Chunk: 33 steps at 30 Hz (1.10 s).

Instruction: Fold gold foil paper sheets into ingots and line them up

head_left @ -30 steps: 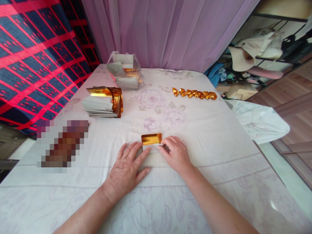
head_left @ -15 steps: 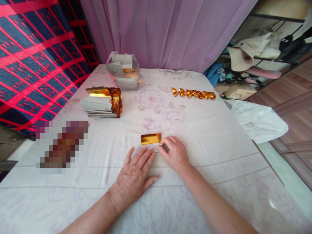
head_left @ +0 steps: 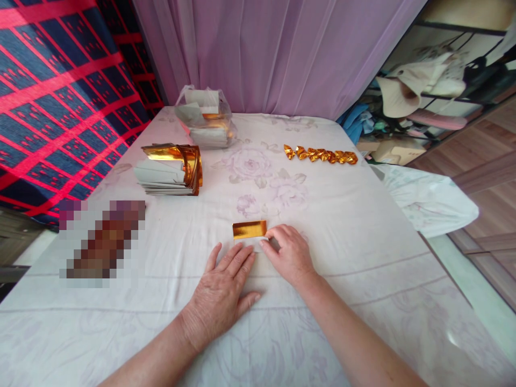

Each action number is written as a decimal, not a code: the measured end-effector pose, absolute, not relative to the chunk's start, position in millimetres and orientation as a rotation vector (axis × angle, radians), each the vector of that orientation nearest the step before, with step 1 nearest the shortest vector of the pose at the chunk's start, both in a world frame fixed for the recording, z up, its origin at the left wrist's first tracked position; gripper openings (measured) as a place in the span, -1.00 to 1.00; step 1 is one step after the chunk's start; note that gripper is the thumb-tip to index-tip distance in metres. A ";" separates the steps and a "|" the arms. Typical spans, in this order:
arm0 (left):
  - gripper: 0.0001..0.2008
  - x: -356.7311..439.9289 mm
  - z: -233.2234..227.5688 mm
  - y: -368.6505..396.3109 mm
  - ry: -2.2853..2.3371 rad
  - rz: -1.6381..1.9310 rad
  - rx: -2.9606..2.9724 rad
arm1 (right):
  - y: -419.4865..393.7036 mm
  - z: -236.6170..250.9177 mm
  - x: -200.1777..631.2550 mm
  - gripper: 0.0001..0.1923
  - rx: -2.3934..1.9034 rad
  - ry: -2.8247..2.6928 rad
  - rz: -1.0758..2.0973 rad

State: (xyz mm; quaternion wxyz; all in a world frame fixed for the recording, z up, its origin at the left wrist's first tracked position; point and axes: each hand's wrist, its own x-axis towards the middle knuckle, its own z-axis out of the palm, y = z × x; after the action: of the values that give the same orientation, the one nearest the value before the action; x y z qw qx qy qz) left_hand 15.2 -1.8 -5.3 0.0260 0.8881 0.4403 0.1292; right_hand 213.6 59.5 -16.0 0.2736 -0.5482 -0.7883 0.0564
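A sheet of gold foil paper [head_left: 249, 229] lies in front of me, its shiny gold band at the far side and a pale strip along its near side. My left hand [head_left: 227, 282] rests flat, fingers stretched, with the fingertips at the sheet's near edge. At the right end of the sheet, my right hand [head_left: 291, 254] pinches the corner between thumb and forefinger. Farther off to the left stands a stack of gold and white foil papers [head_left: 169, 171]. Folded gold foil pieces [head_left: 322, 155] form a row at the back right.
A clear plastic bag [head_left: 205, 118] with more papers stands at the back of the cloth-covered table [head_left: 193, 226]. A blurred-out item [head_left: 105, 239] lies at the left. Beyond the right edge are a white bag [head_left: 433, 201] and a shelf with hats [head_left: 399, 91].
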 end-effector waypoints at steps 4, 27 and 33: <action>-0.38 15.1 -4.2 -1.5 1.367 0.388 2.761 | 59.5 -16.0 213.3 -0.91 -1.481 -2.119 0.133; -0.40 15.8 -5.8 -1.7 1.357 0.447 2.730 | 59.2 -21.9 214.2 -0.86 -1.515 -2.025 0.094; -0.40 16.1 -5.4 -1.4 1.366 0.438 2.723 | 59.4 -20.9 213.8 -0.87 -1.514 -2.022 0.096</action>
State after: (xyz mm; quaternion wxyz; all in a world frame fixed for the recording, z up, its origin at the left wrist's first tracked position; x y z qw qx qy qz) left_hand 16.1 -1.4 -5.4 0.0317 0.8843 0.4436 0.1423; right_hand 213.8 59.4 -20.9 0.3020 -0.5711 -0.7625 0.0361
